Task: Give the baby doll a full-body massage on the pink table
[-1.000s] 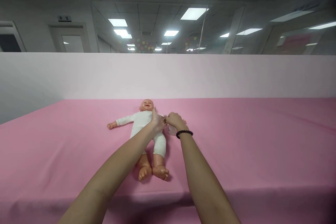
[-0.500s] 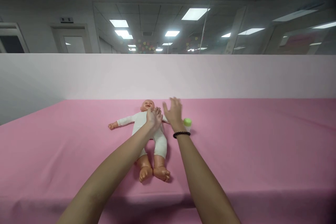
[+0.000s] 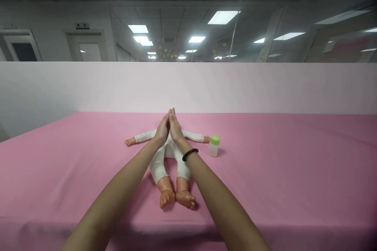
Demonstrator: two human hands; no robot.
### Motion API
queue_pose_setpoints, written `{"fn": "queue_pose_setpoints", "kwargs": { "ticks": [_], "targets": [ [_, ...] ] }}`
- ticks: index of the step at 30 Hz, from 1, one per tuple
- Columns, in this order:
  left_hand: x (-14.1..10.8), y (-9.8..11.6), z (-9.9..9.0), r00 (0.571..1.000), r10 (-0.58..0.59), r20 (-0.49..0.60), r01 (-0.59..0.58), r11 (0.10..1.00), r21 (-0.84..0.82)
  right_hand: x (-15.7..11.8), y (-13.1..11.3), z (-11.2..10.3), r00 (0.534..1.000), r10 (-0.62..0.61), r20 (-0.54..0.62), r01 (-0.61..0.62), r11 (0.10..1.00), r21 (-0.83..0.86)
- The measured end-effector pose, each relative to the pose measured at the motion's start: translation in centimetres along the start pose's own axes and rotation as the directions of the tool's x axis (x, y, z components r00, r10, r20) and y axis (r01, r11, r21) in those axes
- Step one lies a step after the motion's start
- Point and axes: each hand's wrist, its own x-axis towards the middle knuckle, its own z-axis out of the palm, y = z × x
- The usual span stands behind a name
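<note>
A baby doll point(image 3: 171, 151) in a white suit lies on its back with arms spread and feet toward me. Above its chest, my left hand point(image 3: 163, 128) and my right hand point(image 3: 176, 126) meet at the fingertips, fingers stretched out, pointing away from me. Both are open, and neither holds anything. They hide the doll's head and most of its chest. A black beaded bracelet point(image 3: 190, 154) circles my right wrist. Beside the doll's hand on the right stands a small clear bottle point(image 3: 213, 147) with a green cap, upright and untouched by me.
Pink cloth point(image 3: 279, 172) covers the table, its front edge running across the lower view. A low white partition point(image 3: 235, 86) rises along the back, with glass above it. Doors and ceiling lights show beyond.
My right hand has moved left from near the bottle, and my left hand has turned and shifted slightly left. The hands now touch. The bottle and the doll's right-side arm are uncovered; its head is now hidden.
</note>
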Motion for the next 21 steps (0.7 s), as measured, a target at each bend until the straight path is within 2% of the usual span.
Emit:
{"fn": "queue_pose_setpoints", "kwargs": {
  "ticks": [2, 3, 5, 6, 8, 11, 13, 15, 18, 20, 21],
  "targets": [
    [0.4, 0.4, -2.4, 0.989, 0.129, 0.068, -0.133, 0.989, 0.058, 0.1, 0.2, -1.5, 0.996, 0.049, -0.07, -0.052, 0.997, -0.05],
    [0.5, 0.3, -3.7, 0.979, 0.19, 0.076, -0.199, 0.971, 0.133, 0.0, 0.5, -2.3, 0.997, 0.06, -0.054, -0.065, 0.994, -0.092],
    [0.7, -0.8, -6.0, 0.964, 0.255, 0.071, -0.264, 0.909, 0.323, -0.8, 1.3, -3.7, 0.995, 0.035, 0.09, -0.018, 0.983, -0.185],
    [0.7, -1.6, -7.0, 0.966, 0.248, 0.075, -0.256, 0.871, 0.419, -1.2, 1.7, -4.1, 0.982, 0.016, 0.186, 0.028, 0.972, -0.232],
    [0.6, -3.3, -8.3, 0.979, 0.159, 0.127, -0.203, 0.803, 0.56, -2.1, 2.7, -4.6, 0.942, 0.017, 0.336, 0.105, 0.934, -0.341],
    [0.2, -5.0, -9.2, 0.97, 0.06, 0.234, -0.187, 0.798, 0.573, -2.7, 3.8, -4.6, 0.903, 0.111, 0.415, 0.138, 0.839, -0.526],
    [0.0, -5.4, -9.2, 0.956, 0.073, 0.283, -0.216, 0.829, 0.516, -2.6, 4.2, -4.4, 0.88, 0.162, 0.447, 0.166, 0.777, -0.608],
    [0.2, -5.6, -9.2, 0.943, 0.075, 0.323, -0.243, 0.818, 0.521, -2.3, 4.6, -4.1, 0.861, 0.221, 0.459, 0.176, 0.716, -0.675],
    [0.8, -5.9, -9.1, 0.936, 0.029, 0.35, -0.26, 0.727, 0.636, -2.0, 5.0, -3.7, 0.867, 0.32, 0.381, 0.104, 0.632, -0.768],
    [1.0, -6.1, -9.0, 0.953, -0.004, 0.303, -0.221, 0.676, 0.703, -2.1, 5.1, -3.4, 0.889, 0.358, 0.284, 0.02, 0.59, -0.807],
    [1.0, -6.2, -9.0, 0.969, -0.015, 0.246, -0.17, 0.681, 0.712, -2.3, 5.0, -3.3, 0.902, 0.364, 0.231, -0.02, 0.571, -0.821]
  ]
}}
